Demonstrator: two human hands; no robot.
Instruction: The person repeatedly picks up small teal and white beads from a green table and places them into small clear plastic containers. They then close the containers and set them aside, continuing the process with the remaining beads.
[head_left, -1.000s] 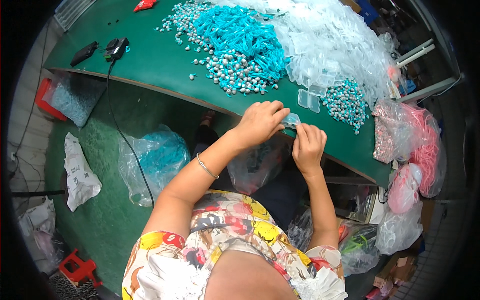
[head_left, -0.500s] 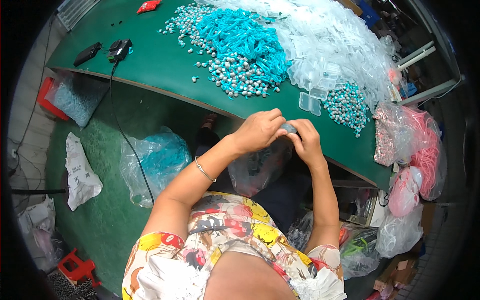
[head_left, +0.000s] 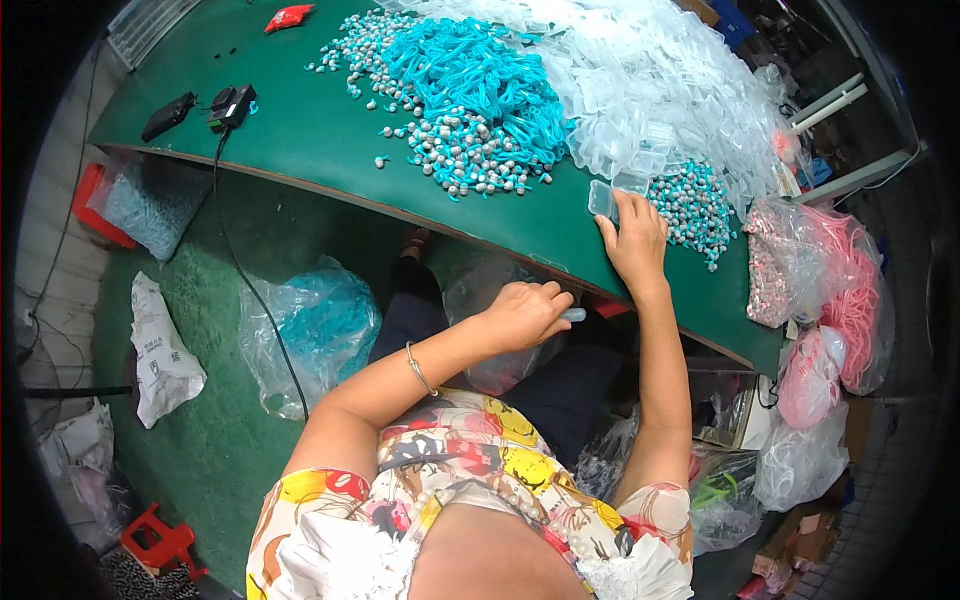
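Observation:
My left hand (head_left: 530,315) is closed round a small clear plastic box (head_left: 574,314), held below the table's front edge; only the box's end shows past my fingers. Over the front edge of the table, my right hand (head_left: 637,240) has its thumb and fingers on an open clear plastic box (head_left: 601,199), covering part of it. Just right of those fingers lies a small pile of grey-and-turquoise beads (head_left: 692,208). Behind it spreads a large heap of clear plastic boxes (head_left: 660,80).
Turquoise cords (head_left: 480,75) and grey beads (head_left: 465,155) are heaped mid-table. A black device (head_left: 232,106) with a hanging cable sits at left. Bags of pink cord (head_left: 845,300) hang at the right end. A bag of turquoise material (head_left: 325,320) lies on the floor.
My hands, together on a small box before, have separated. The left has drawn down toward me with the box; the right has gone up to the open box on the table.

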